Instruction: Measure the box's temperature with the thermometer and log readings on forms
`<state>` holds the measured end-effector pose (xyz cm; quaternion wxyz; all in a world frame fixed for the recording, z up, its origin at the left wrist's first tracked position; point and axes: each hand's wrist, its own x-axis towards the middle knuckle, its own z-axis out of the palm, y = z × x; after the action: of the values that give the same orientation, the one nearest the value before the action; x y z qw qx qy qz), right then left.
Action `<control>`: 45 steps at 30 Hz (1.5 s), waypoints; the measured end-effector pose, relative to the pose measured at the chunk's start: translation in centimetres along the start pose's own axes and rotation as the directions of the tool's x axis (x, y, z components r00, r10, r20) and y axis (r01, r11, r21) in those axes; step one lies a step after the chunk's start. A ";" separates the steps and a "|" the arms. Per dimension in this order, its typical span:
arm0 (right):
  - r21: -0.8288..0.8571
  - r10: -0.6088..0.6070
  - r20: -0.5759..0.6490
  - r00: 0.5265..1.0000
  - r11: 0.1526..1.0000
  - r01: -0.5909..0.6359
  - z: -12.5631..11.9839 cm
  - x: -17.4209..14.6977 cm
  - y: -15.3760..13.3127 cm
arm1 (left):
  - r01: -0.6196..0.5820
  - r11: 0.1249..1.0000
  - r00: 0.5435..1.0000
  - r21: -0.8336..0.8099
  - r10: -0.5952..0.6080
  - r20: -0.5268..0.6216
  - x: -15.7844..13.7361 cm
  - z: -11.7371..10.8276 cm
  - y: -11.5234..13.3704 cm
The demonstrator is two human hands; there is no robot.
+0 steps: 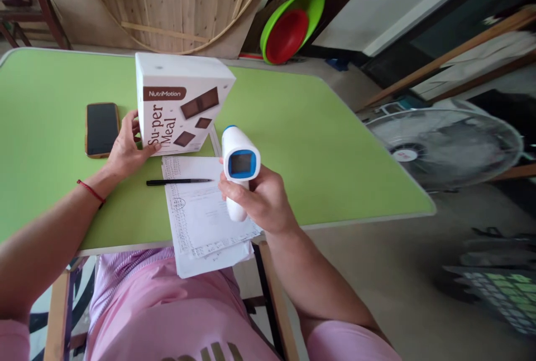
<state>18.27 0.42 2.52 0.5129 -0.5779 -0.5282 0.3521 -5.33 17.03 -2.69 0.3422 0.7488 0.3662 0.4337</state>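
My right hand (266, 196) is wrapped round the handle of a white and blue infrared thermometer (242, 151), raised over the papers with its dark screen facing me. A white box (184, 79) marked "Su-per Meal" stands on the green table (355, 176). My left hand (129, 146) grips the lower left edge of this box, thumb on the front and fingers round the side. Printed and handwritten papers (205, 210) lie below the box and stick out past the near table edge. Across their left part rests a black pen (180, 181).
A phone (101, 129) in a brown case lies left of my left hand. Beyond the table's far edge are a green basin (314, 6) and a red basin (287, 37). On the right, a fan (444, 148) stands beside the table.
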 end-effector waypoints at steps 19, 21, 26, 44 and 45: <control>-0.749 -0.173 -0.119 0.978 0.662 0.026 -5.2 6.0 9.0 | -0.100 0.945 0.994 0.312 0.107 -0.005 -0.5 0.1 -0.6; -0.789 -0.124 -0.112 0.986 0.614 -0.012 -5.0 6.0 8.7 | -0.138 0.937 0.990 0.321 0.143 0.007 -0.7 0.0 -0.4; -0.815 -0.107 -0.114 0.988 0.579 -0.031 -4.6 5.9 8.5 | -0.131 0.944 0.991 0.303 0.137 0.001 -0.9 0.2 0.1; -0.694 -0.356 -0.086 0.931 0.692 0.200 -4.0 5.6 9.1 | -0.151 0.953 0.979 0.261 0.182 -0.097 -1.2 0.9 0.8; -0.694 -0.348 -0.059 0.935 0.688 0.213 -3.8 5.6 9.0 | -0.144 0.954 0.979 0.263 0.176 -0.102 -1.2 0.9 1.0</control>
<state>25.23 5.78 -4.57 0.3617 -0.6667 -0.6517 -0.0032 -4.67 15.35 -2.67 0.1836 0.7853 0.3772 0.4554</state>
